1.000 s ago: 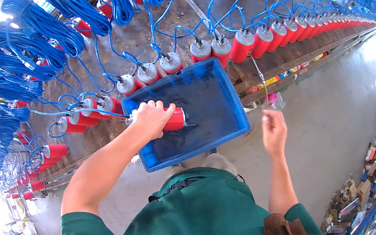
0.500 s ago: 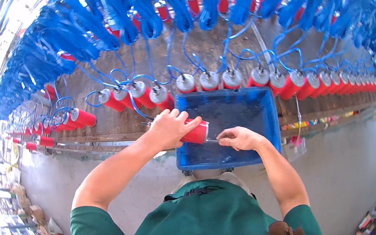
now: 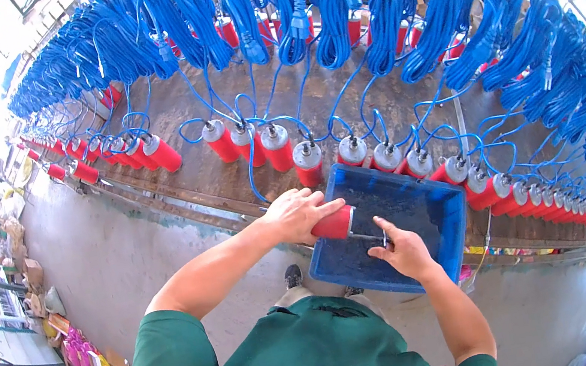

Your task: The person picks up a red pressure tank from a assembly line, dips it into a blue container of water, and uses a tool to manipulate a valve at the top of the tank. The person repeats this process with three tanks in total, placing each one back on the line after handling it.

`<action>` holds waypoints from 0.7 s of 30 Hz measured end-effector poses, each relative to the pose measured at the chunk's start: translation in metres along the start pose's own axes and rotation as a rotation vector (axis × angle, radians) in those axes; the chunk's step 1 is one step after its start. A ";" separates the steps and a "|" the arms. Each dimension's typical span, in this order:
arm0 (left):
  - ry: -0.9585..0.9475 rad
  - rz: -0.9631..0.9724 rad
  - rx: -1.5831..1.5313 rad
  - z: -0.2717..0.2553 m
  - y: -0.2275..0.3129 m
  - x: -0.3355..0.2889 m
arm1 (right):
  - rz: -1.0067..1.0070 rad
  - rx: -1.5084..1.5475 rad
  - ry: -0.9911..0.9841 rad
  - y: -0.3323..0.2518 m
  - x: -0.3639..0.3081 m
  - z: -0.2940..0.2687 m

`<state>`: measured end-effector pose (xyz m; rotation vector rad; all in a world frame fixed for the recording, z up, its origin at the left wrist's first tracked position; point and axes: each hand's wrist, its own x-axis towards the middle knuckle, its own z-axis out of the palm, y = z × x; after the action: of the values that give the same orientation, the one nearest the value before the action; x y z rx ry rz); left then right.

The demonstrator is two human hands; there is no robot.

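— With the left hand [image 3: 300,217], holding what?

— Gripping a red cylinder [image 3: 335,224], with the fingers closed over its side. Holding it laid over, with one flat end turned toward the right hand [image 3: 400,252].

— With the right hand, gripping also?

— Fingers partly bent, the index finger more stretched, just at the tip of a thin rod [image 3: 367,235] standing out from this flat end. Really gripping the rod or only touching it: cannot tell from here.

— And under the hands?

— Under the right hand, and partly under the red cylinder, a blue tray [image 3: 452,216] with a dark bottom. Just to the right of the left hand, the near side of this tray.

— Farther than the hands, to see what?

— On a brown table [image 3: 177,117], a long row of other cylinders [image 3: 278,156], red with grey caps, stretching to both sides. Beyond this row, many looped bundles of blue cable [image 3: 331,33]. Close to the left hand, a single blue cord [image 3: 253,177] curving down from the row; its end, not possible to see.

— Nearer to the body than the left hand?

— A dark shoe [image 3: 292,276] on the grey floor [image 3: 165,240], and a green shirt [image 3: 319,357].
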<state>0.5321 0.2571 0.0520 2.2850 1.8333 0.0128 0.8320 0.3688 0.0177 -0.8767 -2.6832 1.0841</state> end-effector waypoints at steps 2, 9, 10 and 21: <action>0.000 -0.006 -0.018 0.000 0.003 0.004 | 0.122 0.323 -0.021 0.041 0.003 0.015; 0.032 -0.010 -0.059 0.005 0.002 0.000 | -0.100 -0.411 -0.010 0.009 0.012 -0.003; 0.038 -0.018 -0.059 0.005 0.003 0.001 | -0.016 -0.418 0.012 0.009 0.010 0.000; 0.053 -0.050 -0.033 0.006 0.009 -0.001 | 0.408 1.117 -0.228 0.023 -0.003 -0.004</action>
<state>0.5409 0.2532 0.0478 2.2366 1.9008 0.0959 0.8464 0.3823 0.0055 -1.0399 -1.5081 2.4608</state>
